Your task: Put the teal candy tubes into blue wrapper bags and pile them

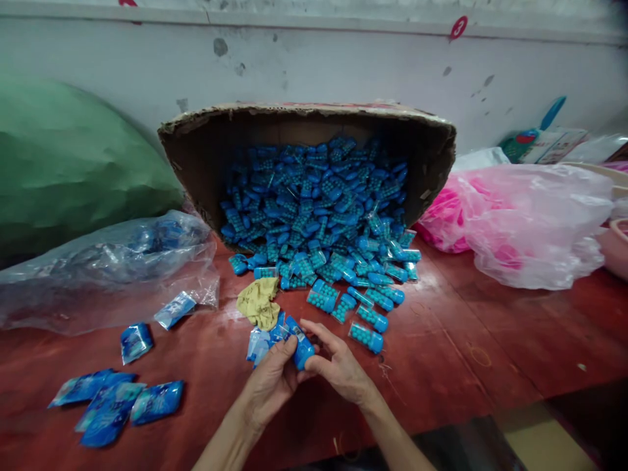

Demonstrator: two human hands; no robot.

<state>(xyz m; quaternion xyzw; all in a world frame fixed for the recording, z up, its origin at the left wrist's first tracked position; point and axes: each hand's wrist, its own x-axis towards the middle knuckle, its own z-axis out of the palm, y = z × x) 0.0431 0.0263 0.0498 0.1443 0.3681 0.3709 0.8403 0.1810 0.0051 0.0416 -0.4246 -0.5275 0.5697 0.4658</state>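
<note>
A small blue bottle (303,353) with a rounded end is between my two hands, just above the red table. My left hand (275,376) grips it with the thumb on top. My right hand (338,363) closes around its right side, thumb near the rounded end and fingers at the far end. Whether a blue wrapper covers the bottle, I cannot tell. Flat blue packets (258,345) lie just beyond my left hand, partly hidden by it. A crumpled yellow cloth (258,303) sits behind them. Several clear bottles (366,337) with blue caps and blue beads lie beyond my right hand.
A cardboard box (441,150) on its side spills a heap of bead bottles (314,196) onto the table (441,366). Filled blue packets (108,409) and a clear plastic bag (98,281) lie left. A bag with pink contents (520,222) stands right; a green sack (73,163) stands far left.
</note>
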